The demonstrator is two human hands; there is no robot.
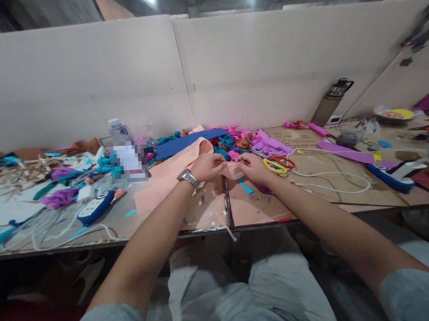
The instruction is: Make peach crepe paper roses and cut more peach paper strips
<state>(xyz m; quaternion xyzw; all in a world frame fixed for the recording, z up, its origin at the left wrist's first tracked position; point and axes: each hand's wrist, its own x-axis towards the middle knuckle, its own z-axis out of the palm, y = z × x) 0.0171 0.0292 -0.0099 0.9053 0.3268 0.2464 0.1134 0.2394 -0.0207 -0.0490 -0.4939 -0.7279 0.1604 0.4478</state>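
Observation:
A long peach-pink felt strip [172, 175] lies across the workbench, running from the middle toward the back. My left hand [208, 166], with a metal watch on its wrist, pinches the strip's near end. My right hand [253, 168] is closed on the same end from the other side, and the piece is folded between the two hands. A pair of scissors with yellow and red handles [279, 164] lies just right of my right hand. A small teal scrap [245, 186] sits on the table below my hands.
A heap of blue, teal, pink and purple felt pieces [235, 142] is piled behind my hands. A blue-and-white power strip [95, 208] and cables lie at left, another power strip [392, 176] at right. A water bottle [120, 137] and a metal flask [330, 104] stand by the partition wall.

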